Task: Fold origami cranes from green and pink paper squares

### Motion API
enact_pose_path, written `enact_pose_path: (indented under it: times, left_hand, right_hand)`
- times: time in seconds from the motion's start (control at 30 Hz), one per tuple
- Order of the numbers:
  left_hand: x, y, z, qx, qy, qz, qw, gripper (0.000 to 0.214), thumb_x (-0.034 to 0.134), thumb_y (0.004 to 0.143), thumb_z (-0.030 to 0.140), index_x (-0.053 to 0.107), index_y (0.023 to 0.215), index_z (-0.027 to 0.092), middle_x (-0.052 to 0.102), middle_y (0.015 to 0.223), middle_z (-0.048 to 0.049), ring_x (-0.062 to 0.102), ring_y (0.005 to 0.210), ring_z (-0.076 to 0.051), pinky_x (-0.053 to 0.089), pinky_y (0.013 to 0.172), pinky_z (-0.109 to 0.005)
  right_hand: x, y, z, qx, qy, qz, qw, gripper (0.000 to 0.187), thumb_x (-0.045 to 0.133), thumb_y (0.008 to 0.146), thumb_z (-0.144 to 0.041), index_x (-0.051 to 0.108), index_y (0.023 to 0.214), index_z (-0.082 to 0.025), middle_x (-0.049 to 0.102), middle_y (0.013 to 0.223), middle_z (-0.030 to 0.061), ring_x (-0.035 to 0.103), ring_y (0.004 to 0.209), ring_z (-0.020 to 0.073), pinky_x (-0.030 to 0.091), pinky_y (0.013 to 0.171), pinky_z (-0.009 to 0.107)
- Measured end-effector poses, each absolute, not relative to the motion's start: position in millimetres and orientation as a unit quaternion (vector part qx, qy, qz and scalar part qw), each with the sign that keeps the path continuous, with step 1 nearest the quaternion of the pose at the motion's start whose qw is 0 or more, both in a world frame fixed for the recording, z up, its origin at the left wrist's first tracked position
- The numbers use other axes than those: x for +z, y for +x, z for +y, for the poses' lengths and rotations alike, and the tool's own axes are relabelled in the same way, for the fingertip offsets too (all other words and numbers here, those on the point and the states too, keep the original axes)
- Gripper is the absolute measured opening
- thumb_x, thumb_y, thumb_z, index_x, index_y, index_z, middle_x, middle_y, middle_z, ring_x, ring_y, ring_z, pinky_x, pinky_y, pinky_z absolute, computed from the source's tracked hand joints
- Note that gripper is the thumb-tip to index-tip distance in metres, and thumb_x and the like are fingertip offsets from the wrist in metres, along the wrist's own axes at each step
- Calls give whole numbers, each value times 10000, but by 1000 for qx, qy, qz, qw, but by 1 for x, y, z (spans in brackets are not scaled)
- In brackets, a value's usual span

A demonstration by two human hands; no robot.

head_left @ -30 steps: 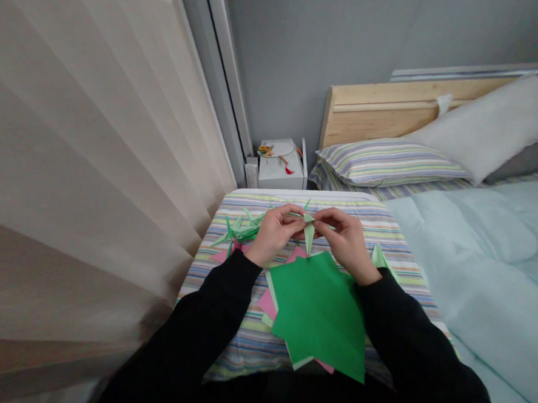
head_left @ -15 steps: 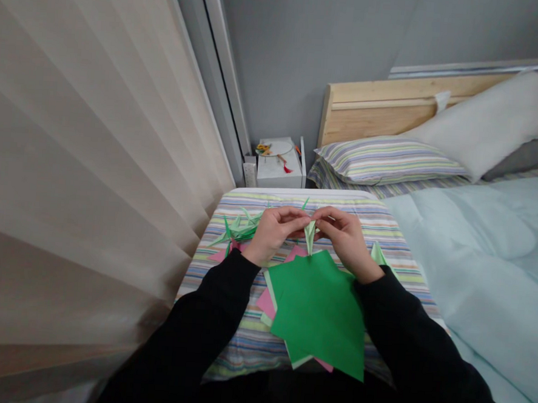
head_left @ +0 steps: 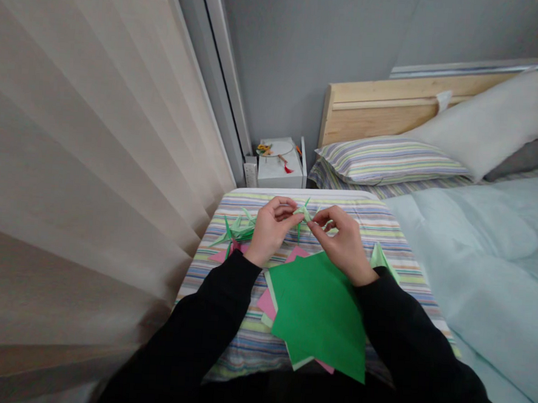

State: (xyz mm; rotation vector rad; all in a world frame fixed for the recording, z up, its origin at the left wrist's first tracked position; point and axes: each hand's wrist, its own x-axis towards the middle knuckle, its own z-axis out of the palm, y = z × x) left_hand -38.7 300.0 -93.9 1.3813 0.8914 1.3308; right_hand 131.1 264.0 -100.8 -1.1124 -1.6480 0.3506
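Note:
A small piece of folded light green paper (head_left: 303, 213) is pinched between both hands, above the far part of the striped cloth. My left hand (head_left: 271, 227) grips its left side between thumb and fingers. From the right, my right hand (head_left: 340, 237) pinches its lower end with thumb and forefinger. Just below lies a fanned stack of square paper sheets (head_left: 321, 314), dark green on top with pink and light green corners showing. Folded green paper cranes (head_left: 237, 229) are heaped left of my left hand, partly hidden by it. Another light green folded piece (head_left: 378, 257) rests beyond my right wrist.
The striped cloth (head_left: 218, 283) covers a small white-edged table. A pleated curtain (head_left: 117, 156) hangs close on the left. The bed (head_left: 476, 238) stands on the right. Behind the table is a white bedside cabinet (head_left: 275, 174) with a hoop and a red tassel on it.
The folded paper has turned from pointing down to lying slanted between the hands. My right hand has shifted slightly lower on it, and the left hand's fingers have curled more.

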Motion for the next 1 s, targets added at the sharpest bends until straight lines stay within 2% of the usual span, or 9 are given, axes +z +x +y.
enact_pose_path:
  times: [0.13, 0.27, 0.57, 0.73, 0.83, 1.0]
  left_hand:
    - [-98, -39, 302, 534, 598, 364, 474, 310, 817, 756, 256, 755, 1048, 176, 765, 1015, -64, 690, 936, -187, 535, 891, -325]
    - [-98, -38, 299, 510, 640, 345, 460, 292, 753, 822, 250, 786, 1107, 192, 760, 1172, -91, 686, 1051, -219, 525, 956, -348]
    - [-93, -36, 296, 514, 649, 365, 427, 197, 778, 784, 225, 738, 970, 174, 702, 886, -28, 618, 772, -146, 494, 725, -258]
    - [-95, -35, 294, 512, 659, 361, 416, 155, 770, 800, 242, 737, 937, 177, 689, 842, -25, 620, 784, -155, 492, 734, -265]
    - [-94, -35, 293, 514, 658, 357, 418, 147, 776, 799, 255, 731, 913, 175, 659, 776, -7, 600, 729, -140, 475, 688, -254]
    - [-95, -36, 297, 515, 630, 358, 458, 187, 810, 745, 244, 679, 849, 162, 659, 767, 1, 600, 695, -120, 485, 678, -245]
  right_hand:
    - [-105, 131, 266, 134, -476, -712, 499, 113, 674, 910, -293, 645, 832, -217, 658, 754, 26, 611, 702, 190, 461, 630, 326]
    - [-109, 133, 268, 129, -489, -706, 496, 135, 659, 936, -303, 675, 833, -217, 680, 758, 36, 622, 710, 201, 454, 628, 329]
    - [-106, 132, 267, 135, -488, -700, 504, 135, 648, 935, -275, 692, 825, -210, 607, 744, 33, 578, 700, 196, 421, 605, 318]
    - [-101, 130, 264, 156, -504, -691, 495, 192, 645, 899, -264, 620, 717, -208, 599, 693, 25, 559, 675, 189, 391, 593, 311]
    - [-101, 130, 264, 157, -528, -665, 504, 225, 665, 870, -278, 602, 666, -209, 597, 646, 15, 544, 635, 178, 379, 590, 312]
    - [-100, 130, 264, 164, -526, -628, 549, 126, 698, 834, -263, 669, 729, -199, 653, 695, 16, 577, 648, 171, 431, 624, 310]
